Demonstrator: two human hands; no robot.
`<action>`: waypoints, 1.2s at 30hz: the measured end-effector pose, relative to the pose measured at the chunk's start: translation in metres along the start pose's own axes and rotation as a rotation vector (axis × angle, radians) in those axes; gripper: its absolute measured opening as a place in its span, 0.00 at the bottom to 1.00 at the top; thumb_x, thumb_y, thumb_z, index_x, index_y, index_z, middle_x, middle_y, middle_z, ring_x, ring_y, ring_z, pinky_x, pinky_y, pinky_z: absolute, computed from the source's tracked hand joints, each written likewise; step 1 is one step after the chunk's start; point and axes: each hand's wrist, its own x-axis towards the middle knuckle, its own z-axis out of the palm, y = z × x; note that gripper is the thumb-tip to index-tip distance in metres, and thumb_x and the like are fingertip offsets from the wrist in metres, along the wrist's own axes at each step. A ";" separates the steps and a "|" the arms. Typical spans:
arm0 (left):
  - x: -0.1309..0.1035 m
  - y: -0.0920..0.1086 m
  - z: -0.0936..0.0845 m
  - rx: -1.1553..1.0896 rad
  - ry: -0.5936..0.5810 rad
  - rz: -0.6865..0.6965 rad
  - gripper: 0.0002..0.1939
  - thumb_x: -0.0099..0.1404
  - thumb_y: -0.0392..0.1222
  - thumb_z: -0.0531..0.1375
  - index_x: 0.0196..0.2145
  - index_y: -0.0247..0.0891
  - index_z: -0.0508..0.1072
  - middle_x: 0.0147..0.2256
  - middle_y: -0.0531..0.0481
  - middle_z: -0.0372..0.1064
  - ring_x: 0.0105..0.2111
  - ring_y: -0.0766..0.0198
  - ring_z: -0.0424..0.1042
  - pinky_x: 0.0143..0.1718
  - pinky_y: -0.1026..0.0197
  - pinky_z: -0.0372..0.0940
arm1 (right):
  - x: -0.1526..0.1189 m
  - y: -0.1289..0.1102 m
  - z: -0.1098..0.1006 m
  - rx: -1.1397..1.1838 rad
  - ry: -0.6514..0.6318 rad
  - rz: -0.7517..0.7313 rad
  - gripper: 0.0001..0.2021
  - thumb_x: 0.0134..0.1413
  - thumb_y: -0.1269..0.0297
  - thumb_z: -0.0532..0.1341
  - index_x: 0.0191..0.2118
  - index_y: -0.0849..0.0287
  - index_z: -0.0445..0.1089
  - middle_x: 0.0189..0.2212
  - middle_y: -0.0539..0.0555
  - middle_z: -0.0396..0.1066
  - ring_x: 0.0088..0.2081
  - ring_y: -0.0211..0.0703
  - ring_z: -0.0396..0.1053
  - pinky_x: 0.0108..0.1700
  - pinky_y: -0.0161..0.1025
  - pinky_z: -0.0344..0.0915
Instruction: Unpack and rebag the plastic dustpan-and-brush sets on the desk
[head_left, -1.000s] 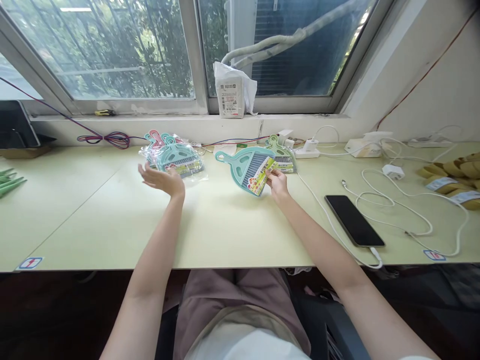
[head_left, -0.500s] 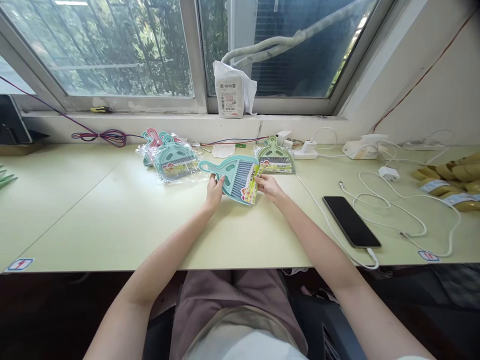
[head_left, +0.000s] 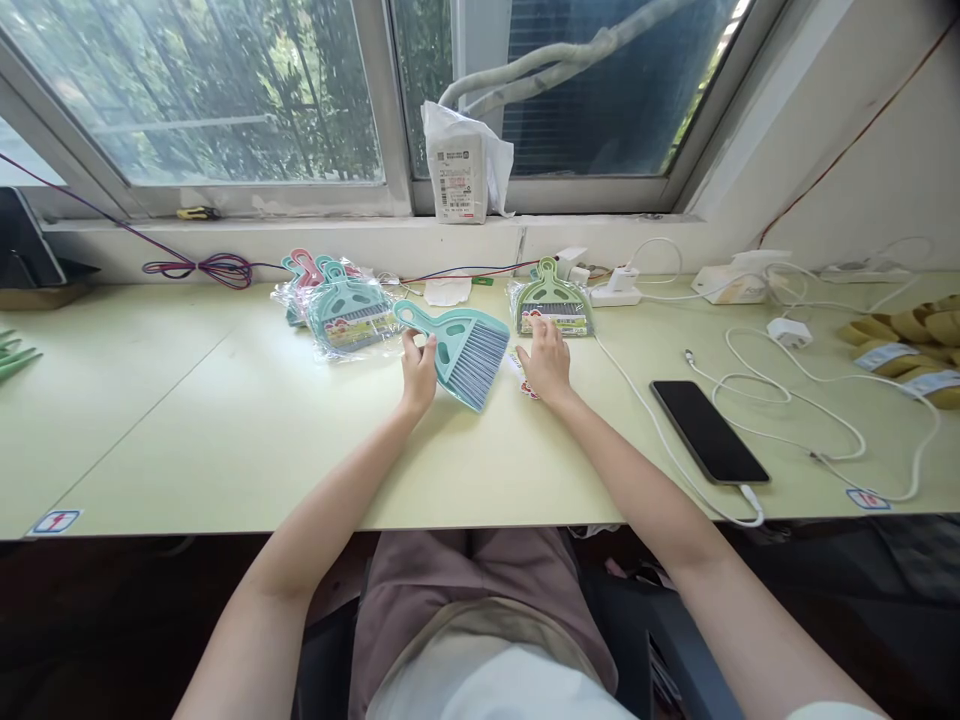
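My left hand (head_left: 419, 372) grips a turquoise dustpan (head_left: 450, 328) with a grey-bristled brush (head_left: 479, 364) nested in it, near the handle end. Over a printed label card (head_left: 529, 388) lies my right hand (head_left: 547, 362), its fingers pointing away from me; the card is mostly covered by it. Just behind that hand sits a green dustpan set (head_left: 551, 290) in clear wrap. Several wrapped sets, turquoise (head_left: 350, 308) and pink (head_left: 302, 268), are piled behind my left hand.
A black phone (head_left: 709, 432) on a white cable lies at the right, with looped cables and a charger plug (head_left: 789, 333). Yellow-brown bundles (head_left: 911, 345) sit at the far right. Along the wall are a power strip (head_left: 616, 293) and coiled wire (head_left: 225, 270).
The label card has come off the turquoise set and is now at my right hand, which has moved slightly right and turned palm down. The bristles are now uncovered.
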 end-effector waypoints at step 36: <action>-0.029 0.030 0.021 -0.009 -0.428 -0.099 0.18 0.64 0.54 0.57 0.45 0.41 0.61 0.18 0.60 0.58 0.17 0.67 0.60 0.20 0.65 0.53 | 0.001 -0.042 -0.024 0.437 -0.301 0.022 0.06 0.37 0.61 0.61 0.22 0.58 0.66 0.19 0.46 0.60 0.24 0.36 0.57 0.30 0.35 0.54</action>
